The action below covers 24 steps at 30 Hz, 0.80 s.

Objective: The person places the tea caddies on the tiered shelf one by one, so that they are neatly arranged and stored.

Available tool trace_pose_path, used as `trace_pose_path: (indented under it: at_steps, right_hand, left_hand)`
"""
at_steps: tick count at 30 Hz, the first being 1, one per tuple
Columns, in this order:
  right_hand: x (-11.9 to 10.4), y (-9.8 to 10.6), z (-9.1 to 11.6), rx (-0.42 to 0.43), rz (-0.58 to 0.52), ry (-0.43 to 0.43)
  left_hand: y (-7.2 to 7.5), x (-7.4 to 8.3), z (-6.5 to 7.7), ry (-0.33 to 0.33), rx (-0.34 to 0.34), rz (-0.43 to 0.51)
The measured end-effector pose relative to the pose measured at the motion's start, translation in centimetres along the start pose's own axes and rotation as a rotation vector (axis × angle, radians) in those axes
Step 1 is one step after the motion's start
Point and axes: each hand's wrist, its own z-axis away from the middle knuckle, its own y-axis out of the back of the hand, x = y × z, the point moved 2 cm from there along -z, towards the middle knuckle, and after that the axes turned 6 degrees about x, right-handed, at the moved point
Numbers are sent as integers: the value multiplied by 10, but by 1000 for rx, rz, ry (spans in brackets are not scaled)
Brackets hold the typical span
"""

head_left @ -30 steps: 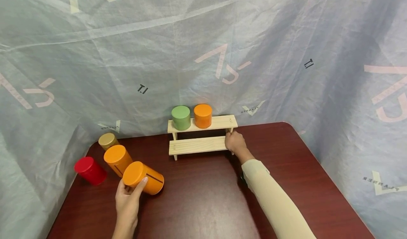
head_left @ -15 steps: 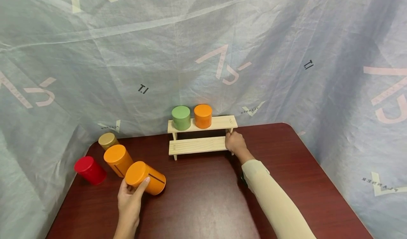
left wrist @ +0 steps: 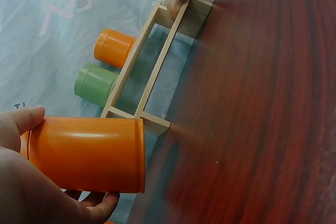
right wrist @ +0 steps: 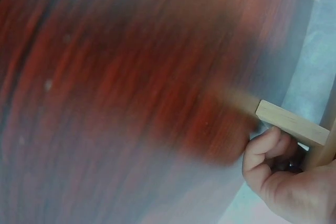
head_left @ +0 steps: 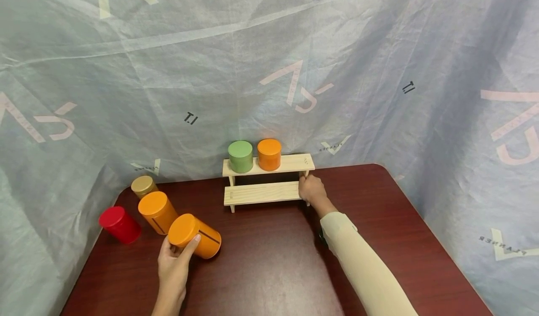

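Observation:
My left hand (head_left: 173, 264) grips a tall orange canister (head_left: 204, 241) near its lid, thumb on the near side and fingers round the other. In the left wrist view the canister (left wrist: 86, 153) appears with its base toward the tabletop. At the back, a two-tier wooden stand (head_left: 263, 192) carries a short green tin (head_left: 240, 158) and a short orange tin (head_left: 269, 156) side by side on its upper step. My right hand (head_left: 311, 188) holds the stand's right end; its curled fingers (right wrist: 262, 148) show at the wooden leg in the right wrist view.
To the left, on the dark red-brown table (head_left: 269, 260), stand a red canister (head_left: 122, 227), another tall orange canister (head_left: 160, 213) and a gold-lidded tin (head_left: 143, 185) partly hidden behind it. A grey printed cloth (head_left: 210, 73) hangs behind and at both sides.
My left hand has shifted slightly to the right with the orange canister. The right hand keeps its hold at the stand's end, and the stand and other tins stay in place.

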Motion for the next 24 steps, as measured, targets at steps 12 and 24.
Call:
trace_pose_path:
  at_steps: [12,24]
  right_hand:
    - [1,-3,0,14,-11,8]
    - [5,-4,-3,0,-18,19]
  left_hand:
    - [-4,0,1,-4,-17,-3]
    - [-12,4,-1,-25,-40,-10]
